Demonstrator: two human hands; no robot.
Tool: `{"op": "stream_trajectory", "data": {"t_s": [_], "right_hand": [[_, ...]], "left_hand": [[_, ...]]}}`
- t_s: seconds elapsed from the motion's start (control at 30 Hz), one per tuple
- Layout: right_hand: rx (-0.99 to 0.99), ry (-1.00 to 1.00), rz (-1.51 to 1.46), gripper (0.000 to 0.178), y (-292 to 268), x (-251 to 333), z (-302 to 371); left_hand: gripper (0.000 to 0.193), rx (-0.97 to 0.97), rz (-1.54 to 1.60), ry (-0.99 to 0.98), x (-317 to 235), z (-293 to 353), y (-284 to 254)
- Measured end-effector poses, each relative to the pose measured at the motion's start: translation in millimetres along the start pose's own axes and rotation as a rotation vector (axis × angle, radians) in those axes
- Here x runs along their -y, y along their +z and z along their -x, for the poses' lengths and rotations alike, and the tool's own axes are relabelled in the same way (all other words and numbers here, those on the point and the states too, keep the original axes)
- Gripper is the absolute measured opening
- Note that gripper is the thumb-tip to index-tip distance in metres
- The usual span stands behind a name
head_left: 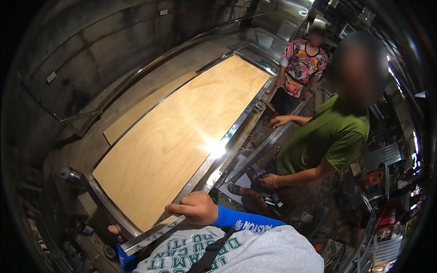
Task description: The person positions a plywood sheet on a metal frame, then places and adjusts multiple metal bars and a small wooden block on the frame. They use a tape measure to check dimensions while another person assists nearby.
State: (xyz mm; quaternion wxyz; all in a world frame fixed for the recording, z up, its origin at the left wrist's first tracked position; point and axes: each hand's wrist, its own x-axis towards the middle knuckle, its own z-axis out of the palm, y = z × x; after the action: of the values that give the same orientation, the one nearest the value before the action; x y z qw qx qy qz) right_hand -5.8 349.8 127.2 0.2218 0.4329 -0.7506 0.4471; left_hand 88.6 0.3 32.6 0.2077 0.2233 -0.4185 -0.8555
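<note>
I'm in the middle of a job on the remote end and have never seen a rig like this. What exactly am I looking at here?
There is no machine here: a person works with bare hands, and this one view comes from a wide fisheye camera on their head, looking down, so straight edges look bent. A large wooden sheet lies flat with a shiny metal frame around it. The right hand holds one end of a metal strip at the near side. The left hand is by the near left corner; its grip is mostly hidden. The person in green and the person in a patterned shirt are others, standing to the right.
</note>
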Motion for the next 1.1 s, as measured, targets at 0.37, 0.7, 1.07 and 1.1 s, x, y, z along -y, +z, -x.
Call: {"op": "stream_trajectory", "data": {"t_s": [0.37,0.7,1.07,1.1], "right_hand": [[0.011,-0.032,-0.022,0.044,0.3,-11.4,5.6],[-0.050,0.048,0.003,0.040,-3.3,0.4,-0.9],[-0.100,0.102,-0.110,0.054,9.8,-12.4,10.4],[-0.113,0.107,-0.124,0.055,10.5,-12.2,14.2]], "left_hand": [[0.031,-0.054,-0.032,-0.027,-15.0,41.3,-9.5],[0.030,-0.005,0.015,-0.015,-22.0,31.5,30.0],[0.030,-0.015,-0.064,0.032,-11.4,17.4,51.5],[0.030,-0.012,-0.066,0.030,-10.1,15.9,53.2]]}}
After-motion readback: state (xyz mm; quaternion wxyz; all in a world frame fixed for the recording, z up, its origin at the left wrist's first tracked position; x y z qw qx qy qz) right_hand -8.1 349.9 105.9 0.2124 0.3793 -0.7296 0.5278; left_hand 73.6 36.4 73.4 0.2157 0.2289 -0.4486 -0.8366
